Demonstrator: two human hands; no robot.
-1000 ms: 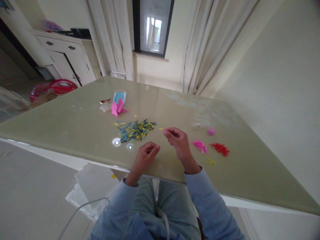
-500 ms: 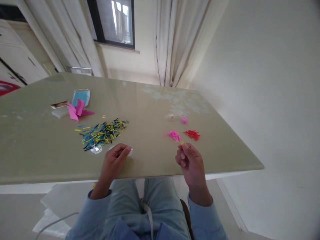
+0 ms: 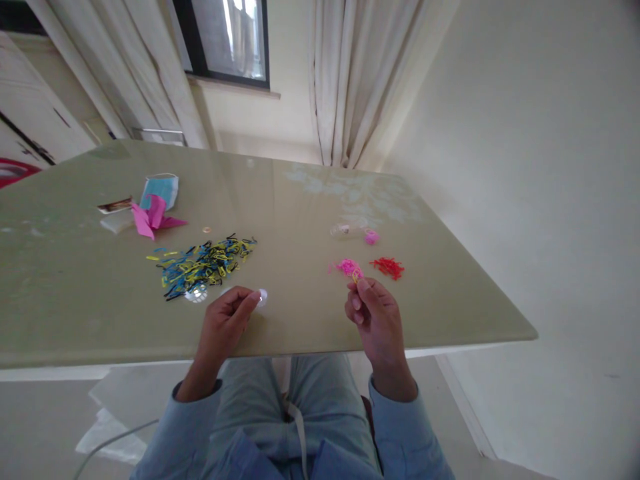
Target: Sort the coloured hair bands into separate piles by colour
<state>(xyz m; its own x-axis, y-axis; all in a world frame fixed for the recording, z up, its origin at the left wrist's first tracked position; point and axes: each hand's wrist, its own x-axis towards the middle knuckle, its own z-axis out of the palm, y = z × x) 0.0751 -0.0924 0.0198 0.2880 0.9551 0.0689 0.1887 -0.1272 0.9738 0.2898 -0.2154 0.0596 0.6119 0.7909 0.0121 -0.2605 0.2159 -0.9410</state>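
My left hand [image 3: 227, 320] is closed near the table's front edge, its thumb and forefinger pinching a small round clear plastic piece [image 3: 263, 298]. Just beyond it lies a mixed heap of blue, yellow and black rubber bands [image 3: 205, 263], with a shiny clear round piece [image 3: 196, 294] at its near edge. Over on the right, my right hand [image 3: 374, 313] pinches a thin yellow rubber band [image 3: 355, 277] between thumb and forefinger. The band is in front of a small pile of pink rubber bands [image 3: 346, 266]. A pile of red rubber bands [image 3: 387, 267] sits to the right.
Behind the piles are a clear plastic container [image 3: 345, 229] and a small pink item [image 3: 371, 237]. At the back left lie a pink folded paper shape [image 3: 155, 217], a blue face mask [image 3: 163, 191] and a clear packet [image 3: 117, 221]. A wall [image 3: 525, 200] rises beyond the table's right side.
My right hand has shifted slightly left and away from me, with the yellow band now in front of the pink pile. My left hand stays nearly in place, and more of its clear piece shows.
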